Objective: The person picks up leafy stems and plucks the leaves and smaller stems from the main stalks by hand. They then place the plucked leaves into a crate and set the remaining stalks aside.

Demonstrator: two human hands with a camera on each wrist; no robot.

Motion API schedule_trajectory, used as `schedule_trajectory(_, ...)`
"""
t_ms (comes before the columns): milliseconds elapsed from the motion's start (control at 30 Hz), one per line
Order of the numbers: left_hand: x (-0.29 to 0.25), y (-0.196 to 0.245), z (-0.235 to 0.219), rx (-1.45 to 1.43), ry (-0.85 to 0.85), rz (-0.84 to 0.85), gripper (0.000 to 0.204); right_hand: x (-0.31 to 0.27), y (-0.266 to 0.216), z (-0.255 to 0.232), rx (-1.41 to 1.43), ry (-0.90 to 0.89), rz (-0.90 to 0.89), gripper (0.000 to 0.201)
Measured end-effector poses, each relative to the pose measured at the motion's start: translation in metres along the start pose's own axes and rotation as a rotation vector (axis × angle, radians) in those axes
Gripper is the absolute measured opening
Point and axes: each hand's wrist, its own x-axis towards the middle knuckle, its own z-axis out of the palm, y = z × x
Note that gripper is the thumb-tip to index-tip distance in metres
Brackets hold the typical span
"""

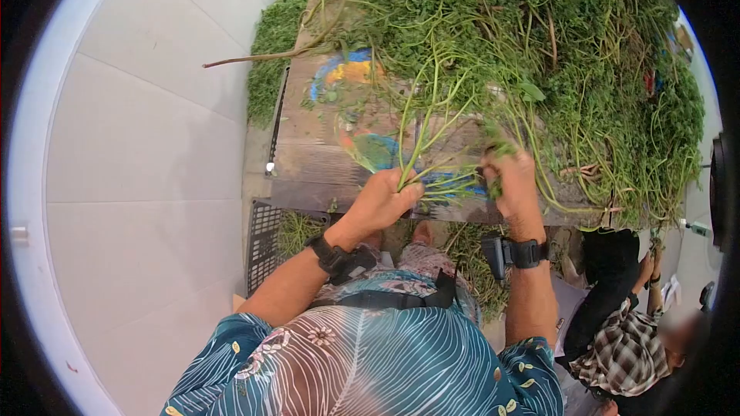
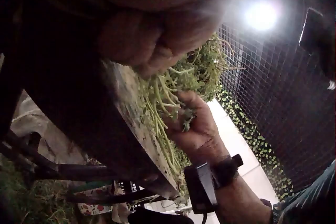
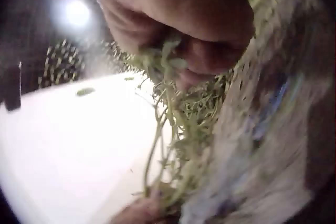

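Note:
My left hand (image 1: 385, 199) grips a small bunch of long green stems (image 1: 416, 135) near their lower ends, close over the table's front edge. Its curled fingers show dark and large in the left wrist view. A short way to the right, my right hand (image 1: 512, 181) is curled round some green leaves (image 3: 168, 58), blurred in the head view. Leaf tips poke out from under its fingers in the right wrist view, with stems running down toward the left hand. Behind both hands rises a big heap of leafy greens (image 1: 493, 23).
The wooden table (image 1: 301, 158) carries worn blue and orange paint. A black crate (image 1: 264, 243) with greens stands below its left front corner. One thick brown stem (image 1: 254, 58) juts out leftward. Another person (image 1: 624, 347) sits at the lower right. A white wall (image 1: 146, 146) runs along the left.

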Motion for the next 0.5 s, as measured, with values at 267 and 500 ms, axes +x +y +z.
schedule_trajectory(267, -0.001, -0.003, 0.001, -0.039, 0.009, -0.005, 0.022, 0.001, -0.005, -0.041, 1.179, 0.226, 0.462, 0.012)
schedule_trajectory(500, -0.002, -0.008, 0.002, -0.038, 0.033, -0.036, 0.017, 0.002, -0.062, -0.027, 0.967, 0.007, 0.425, 0.018)
